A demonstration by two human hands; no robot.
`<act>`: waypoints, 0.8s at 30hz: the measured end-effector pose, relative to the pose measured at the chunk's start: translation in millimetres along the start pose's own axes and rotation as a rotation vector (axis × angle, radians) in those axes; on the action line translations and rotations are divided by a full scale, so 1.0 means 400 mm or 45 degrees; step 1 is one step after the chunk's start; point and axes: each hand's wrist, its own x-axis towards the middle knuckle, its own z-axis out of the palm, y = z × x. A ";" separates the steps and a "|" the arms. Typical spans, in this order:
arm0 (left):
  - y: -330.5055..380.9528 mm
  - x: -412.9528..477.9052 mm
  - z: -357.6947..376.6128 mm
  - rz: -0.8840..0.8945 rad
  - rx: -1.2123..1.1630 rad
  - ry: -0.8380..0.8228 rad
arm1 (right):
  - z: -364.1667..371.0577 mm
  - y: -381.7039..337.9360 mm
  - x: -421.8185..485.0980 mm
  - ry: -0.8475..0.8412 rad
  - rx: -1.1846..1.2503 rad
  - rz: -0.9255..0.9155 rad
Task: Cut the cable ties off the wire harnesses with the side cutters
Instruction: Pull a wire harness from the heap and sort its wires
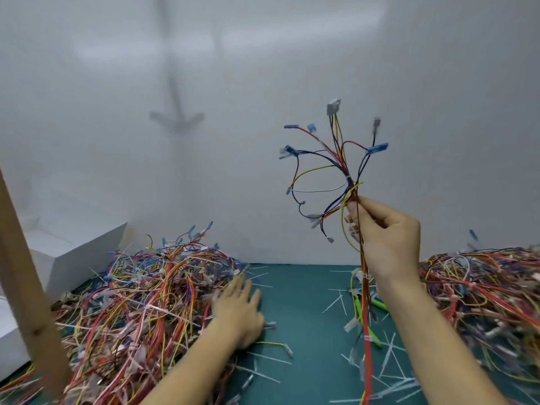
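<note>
One raised right hand (385, 229) pinches a wire harness (349, 182); left hand (238, 309) lies flat, empty.

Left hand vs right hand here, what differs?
The right hand is raised and grips a wire harness; the left hand is low, fingers straight, holding nothing. The left hand is at the edge of the left wire pile; the right hand is high above the mat. Shared: neither holds the green-handled side cutters, which lie on the mat.

Mat (304, 311) between left pile (140, 296), right pile (482, 287)
</note>
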 end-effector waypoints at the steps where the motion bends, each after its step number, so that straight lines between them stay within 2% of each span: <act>1: -0.022 0.006 0.008 -0.023 0.000 -0.012 | -0.003 -0.001 -0.001 0.006 -0.014 -0.005; 9: -0.114 0.017 0.016 -0.120 0.118 -0.059 | -0.045 -0.006 -0.006 0.026 -0.094 0.012; 17: 0.027 -0.016 -0.081 -0.201 0.185 -0.049 | -0.052 -0.007 -0.002 0.019 -0.089 0.056; 20: 0.074 -0.037 -0.188 -0.220 -0.159 0.169 | -0.040 0.000 -0.007 0.015 -0.081 0.087; 24: 0.093 -0.078 -0.342 -0.197 -1.258 0.499 | -0.030 0.012 -0.019 -0.023 -0.090 0.099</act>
